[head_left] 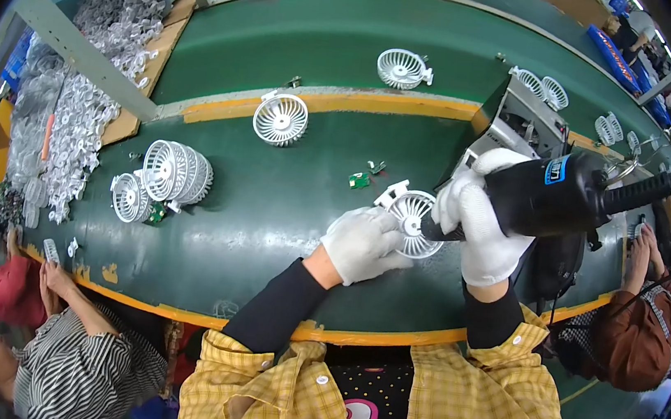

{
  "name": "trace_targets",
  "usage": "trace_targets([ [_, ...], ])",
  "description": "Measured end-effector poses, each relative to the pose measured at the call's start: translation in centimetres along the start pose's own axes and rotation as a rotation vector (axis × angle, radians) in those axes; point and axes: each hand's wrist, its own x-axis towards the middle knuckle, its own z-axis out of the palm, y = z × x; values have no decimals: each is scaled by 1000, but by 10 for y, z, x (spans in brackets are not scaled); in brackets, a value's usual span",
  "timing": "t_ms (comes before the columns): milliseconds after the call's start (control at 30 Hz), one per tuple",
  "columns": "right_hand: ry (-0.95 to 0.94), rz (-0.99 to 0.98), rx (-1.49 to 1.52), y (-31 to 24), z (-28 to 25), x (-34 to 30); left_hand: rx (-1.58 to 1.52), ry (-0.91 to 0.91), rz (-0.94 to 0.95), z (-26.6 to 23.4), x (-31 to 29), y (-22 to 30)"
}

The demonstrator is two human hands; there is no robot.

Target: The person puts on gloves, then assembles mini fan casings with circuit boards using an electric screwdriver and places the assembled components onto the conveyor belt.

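My right hand (479,222), in a white glove, is wrapped round a thick black electric screwdriver (548,194) with a cable at its rear end. Its tip end points down at a white round fan housing (411,210) with radial ribs, lying on the green table. Gloved in white too, my left hand (362,244) grips the housing by its left and near side, steadying it on the table. Where the tool's tip meets the housing is hidden by my right fingers. Just beyond lie a small green circuit board (359,181) and a small bit with wires (376,167).
Stacked fan housings (178,173) stand at the left; a single housing (280,119) lies farther back. Another housing (402,69) sits on the green belt (330,35). A metal box (520,119) is behind my right hand. Clear plastic parts (73,113) heap up far left. Co-workers sit on both sides.
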Motion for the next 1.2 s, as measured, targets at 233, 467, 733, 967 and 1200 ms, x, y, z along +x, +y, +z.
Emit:
trace_targets([
  [233,-67,-15,-34,7,10,-4,-1,20,12,2,-2,-4],
  [467,-25,111,49,17,6,-10,5,-15,-2,4,-2,-4],
  [733,-78,70,7,24,14,-13,-17,43,22,4,-1,-4],
  [967,-264,-62,-200,30,5,-13,-63,50,34,0,1,-3],
  [1200,-210,99,176,18,-3,-1,-35,26,46,-2,2,-4],
])
